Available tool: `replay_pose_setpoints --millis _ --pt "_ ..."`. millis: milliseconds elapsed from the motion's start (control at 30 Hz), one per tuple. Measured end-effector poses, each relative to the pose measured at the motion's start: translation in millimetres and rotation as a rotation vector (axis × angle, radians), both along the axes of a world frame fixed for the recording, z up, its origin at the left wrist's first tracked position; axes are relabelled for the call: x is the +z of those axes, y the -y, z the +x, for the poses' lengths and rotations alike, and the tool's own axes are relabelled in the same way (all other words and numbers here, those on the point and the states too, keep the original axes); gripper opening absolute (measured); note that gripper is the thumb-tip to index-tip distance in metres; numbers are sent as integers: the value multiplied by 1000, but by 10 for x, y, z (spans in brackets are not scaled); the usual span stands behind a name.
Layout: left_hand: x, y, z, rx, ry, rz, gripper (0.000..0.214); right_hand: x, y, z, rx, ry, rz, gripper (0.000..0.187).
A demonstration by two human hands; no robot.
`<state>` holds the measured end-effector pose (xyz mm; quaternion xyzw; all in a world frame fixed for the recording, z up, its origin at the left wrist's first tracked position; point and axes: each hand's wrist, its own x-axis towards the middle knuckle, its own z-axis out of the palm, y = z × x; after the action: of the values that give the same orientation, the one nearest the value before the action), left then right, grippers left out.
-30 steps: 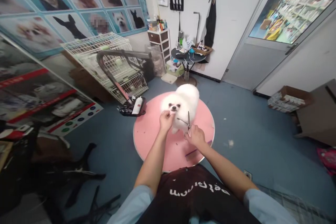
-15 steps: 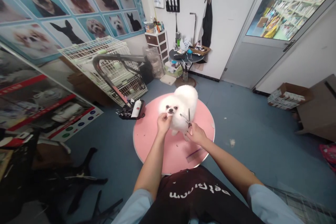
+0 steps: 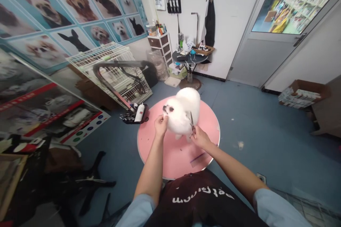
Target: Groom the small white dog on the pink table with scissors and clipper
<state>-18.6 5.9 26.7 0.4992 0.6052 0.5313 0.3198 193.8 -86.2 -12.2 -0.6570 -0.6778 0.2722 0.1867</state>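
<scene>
A fluffy white dog point(image 3: 178, 116) stands on a round pink grooming table point(image 3: 157, 156), its head turned toward the left. My left hand point(image 3: 161, 125) is closed at the dog's chin, with its fingertips in the fur under the muzzle. In my right hand point(image 3: 199, 137) is a pair of scissors point(image 3: 191, 122), my fingers in the handles. The blades point up, close against the fur on the side of the dog's head and neck. Near the table's front right edge lies a comb point(image 3: 198, 158).
A black tool tray point(image 3: 129, 117) holding a white bottle point(image 3: 139, 112) adjoins the table's left side, below a dark grooming arm point(image 3: 106, 79). Behind are a wire cage point(image 3: 128, 74) and a small dark round table point(image 3: 177, 56). A cardboard box point(image 3: 303, 94) sits right.
The dog's head has turned to the left, and my left hand has shifted slightly left and down with the chin. The scissor blades have come closer together beside the fur.
</scene>
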Motion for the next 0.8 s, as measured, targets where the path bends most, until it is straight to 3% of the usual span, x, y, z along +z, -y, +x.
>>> replay_pose_setpoints --millis 167,300,433,533,700,800 --pt "109 -3 6 -11 -39 48 21 -24 197 -53 -39 -53 -11 35" --pt "34 85 9 -49 -77 83 23 33 263 -95 -26 -80 6 38" --pt "-76 163 -5 -34 -60 89 30 186 124 -83 23 -97 -35 34" --pt "-110 188 -12 -42 -51 82 34 284 -40 -30 68 -86 9 44" --pt "-137 183 -1 -36 31 53 37 330 -203 105 102 -66 -14 31" --pt "-184 163 4 -24 52 35 34 349 -229 156 142 -85 16 37"
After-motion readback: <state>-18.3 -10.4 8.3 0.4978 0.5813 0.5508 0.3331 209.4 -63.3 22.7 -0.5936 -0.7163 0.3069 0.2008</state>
